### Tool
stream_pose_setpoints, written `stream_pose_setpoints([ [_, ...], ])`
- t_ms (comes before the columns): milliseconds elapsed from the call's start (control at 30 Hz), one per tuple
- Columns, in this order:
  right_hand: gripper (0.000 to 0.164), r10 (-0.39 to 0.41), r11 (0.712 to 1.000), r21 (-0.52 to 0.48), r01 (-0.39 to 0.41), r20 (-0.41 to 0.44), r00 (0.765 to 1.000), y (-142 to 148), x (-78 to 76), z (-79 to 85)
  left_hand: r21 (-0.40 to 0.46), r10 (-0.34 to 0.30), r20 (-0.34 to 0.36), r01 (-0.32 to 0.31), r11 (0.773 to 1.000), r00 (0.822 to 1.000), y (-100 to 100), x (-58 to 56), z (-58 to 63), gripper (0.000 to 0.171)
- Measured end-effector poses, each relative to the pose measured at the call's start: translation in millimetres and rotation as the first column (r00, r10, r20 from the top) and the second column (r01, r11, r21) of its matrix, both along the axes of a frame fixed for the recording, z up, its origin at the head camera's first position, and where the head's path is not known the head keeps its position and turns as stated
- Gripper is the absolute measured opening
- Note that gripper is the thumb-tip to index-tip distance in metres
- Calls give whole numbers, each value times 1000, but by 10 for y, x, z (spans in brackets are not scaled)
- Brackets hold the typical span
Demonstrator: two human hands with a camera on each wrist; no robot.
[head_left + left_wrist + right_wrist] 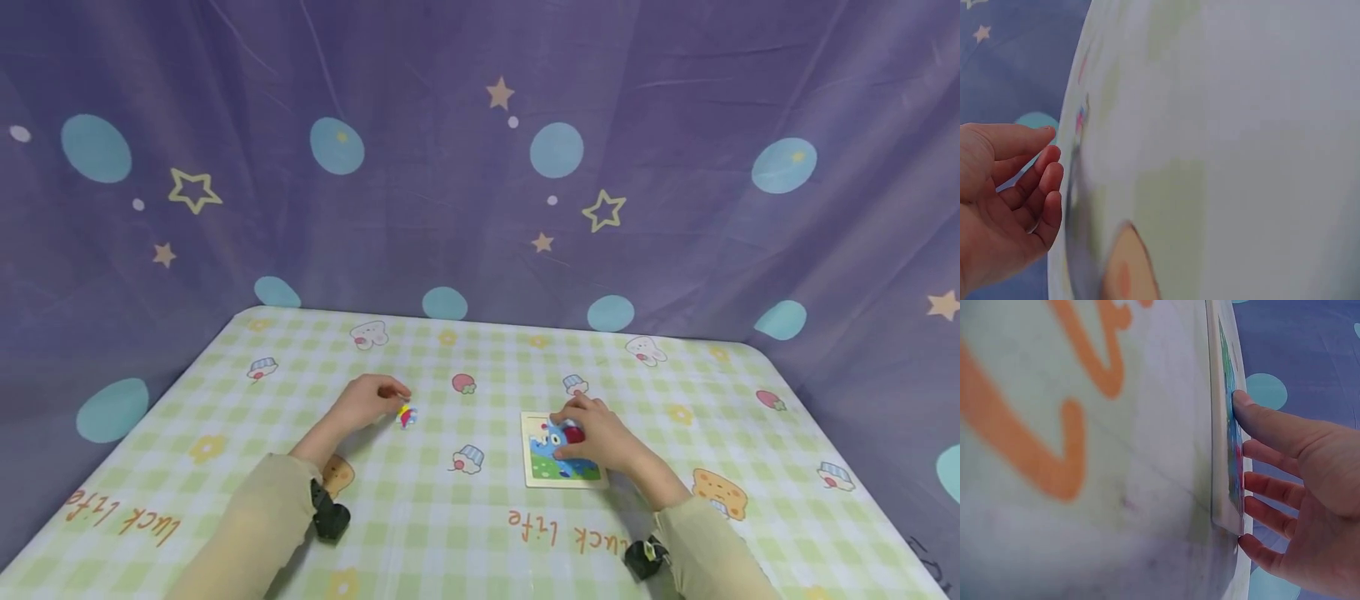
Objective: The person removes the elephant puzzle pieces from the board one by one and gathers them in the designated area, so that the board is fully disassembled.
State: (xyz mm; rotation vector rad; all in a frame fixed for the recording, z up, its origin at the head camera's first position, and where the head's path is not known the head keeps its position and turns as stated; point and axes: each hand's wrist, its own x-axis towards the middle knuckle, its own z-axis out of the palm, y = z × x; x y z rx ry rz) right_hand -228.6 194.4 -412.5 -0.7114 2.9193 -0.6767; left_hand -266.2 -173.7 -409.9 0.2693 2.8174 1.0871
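A square puzzle board (527, 450) with a pale wooden frame lies on the table, showing a blue elephant on green grass. Over its upper right part is my right hand (597, 435), thumb and fingers spread apart across the picture. In the right wrist view the thumb touches the picture (1231, 425) and the fingertips are right at the board's surface and edge. My left hand (369, 402) hovers beside a small red, yellow and blue puzzle piece (407, 416) on the table. Its fingers (1052, 175) are loosely bent, with nothing between them in the left wrist view.
A green-and-white checked tablecloth (420, 517) with printed cupcakes, flowers and letters covers the table. Behind it hangs a purple curtain (435, 208) with stars and blue ovals. Dark wrist devices (330, 512) hang at both sleeves.
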Motion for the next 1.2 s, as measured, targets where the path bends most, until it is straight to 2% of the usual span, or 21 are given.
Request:
stream_pose_setpoints([
  [233,48,12,1000,17,-12,-17,1000,12,-5,-13,15,-58,-34,59,998,998,239,33,72,17],
  [467,50,72,997,38,-71,-35,997,56,8,0,40,-112,-34,114,993,993,612,50,26,13],
  [767,51,84,996,14,-84,31,996,100,60,22,22,-196,-55,197,980,979,995,100,10,11],
  [933,53,92,996,17,-93,47,995,117,69,36,26,-213,-49,215,976,976,1178,128,-12,11],
  [1200,54,90,996,16,-91,37,995,111,54,9,51,-304,-24,305,951,952,1449,205,-24,15],
])
